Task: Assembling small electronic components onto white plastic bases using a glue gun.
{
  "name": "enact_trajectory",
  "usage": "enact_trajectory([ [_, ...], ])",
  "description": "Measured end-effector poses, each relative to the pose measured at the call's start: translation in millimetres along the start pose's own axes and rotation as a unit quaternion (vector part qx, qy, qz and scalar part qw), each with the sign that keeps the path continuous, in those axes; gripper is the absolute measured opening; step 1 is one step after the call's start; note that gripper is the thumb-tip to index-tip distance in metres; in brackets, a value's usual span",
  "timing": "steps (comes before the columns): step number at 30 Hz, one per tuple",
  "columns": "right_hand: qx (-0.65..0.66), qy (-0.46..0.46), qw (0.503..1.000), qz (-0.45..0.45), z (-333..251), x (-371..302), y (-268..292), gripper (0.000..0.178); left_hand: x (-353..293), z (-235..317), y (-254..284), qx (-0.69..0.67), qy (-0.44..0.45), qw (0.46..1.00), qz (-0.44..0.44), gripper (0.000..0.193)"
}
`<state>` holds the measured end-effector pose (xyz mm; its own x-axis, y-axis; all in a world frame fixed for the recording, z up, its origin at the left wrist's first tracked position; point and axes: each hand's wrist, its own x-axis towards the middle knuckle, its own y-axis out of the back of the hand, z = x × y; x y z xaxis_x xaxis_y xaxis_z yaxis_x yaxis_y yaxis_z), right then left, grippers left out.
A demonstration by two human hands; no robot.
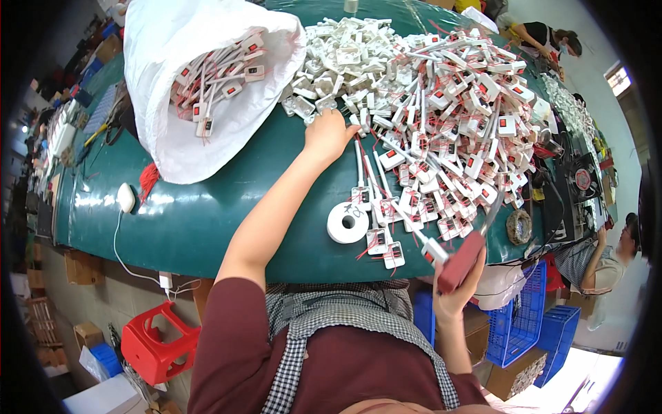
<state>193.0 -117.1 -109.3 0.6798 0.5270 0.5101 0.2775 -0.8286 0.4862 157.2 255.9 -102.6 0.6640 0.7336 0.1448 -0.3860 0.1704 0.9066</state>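
One right grip [452, 297] wrapped round dark-red tool [461, 263].

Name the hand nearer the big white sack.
Left. The left hand is just right of the white sack; the right hand is much farther right and lower in the picture.

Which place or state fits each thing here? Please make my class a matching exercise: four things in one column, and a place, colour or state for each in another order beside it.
Things:
1. Left hand
2. Right hand
3. Sack
4. Stool

Places, colours and states:
A. Red, at the picture's lower left
B. Gripping a dark red tool
C. At the near edge of a pile of white parts
D. White and open-mouthed, with wired pieces inside

Pairs: 1-C, 2-B, 3-D, 4-A
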Motion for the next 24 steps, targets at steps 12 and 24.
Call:
enact_trajectory([
  [12, 0.041, -0.018, 0.999, 0.012, 16.5, -14.9, -7.8, 0.093, -52.2, -38.3, 5.7, 0.016, -0.272, 0.96, 0.06, 0.046],
  [24, 0.075, -0.018, 0.997, 0.016, 12.6, -10.9, -7.1, 0.095, -161.8, 16.8, 35.2, -0.201, -0.228, 0.951, -0.049, 0.042],
])
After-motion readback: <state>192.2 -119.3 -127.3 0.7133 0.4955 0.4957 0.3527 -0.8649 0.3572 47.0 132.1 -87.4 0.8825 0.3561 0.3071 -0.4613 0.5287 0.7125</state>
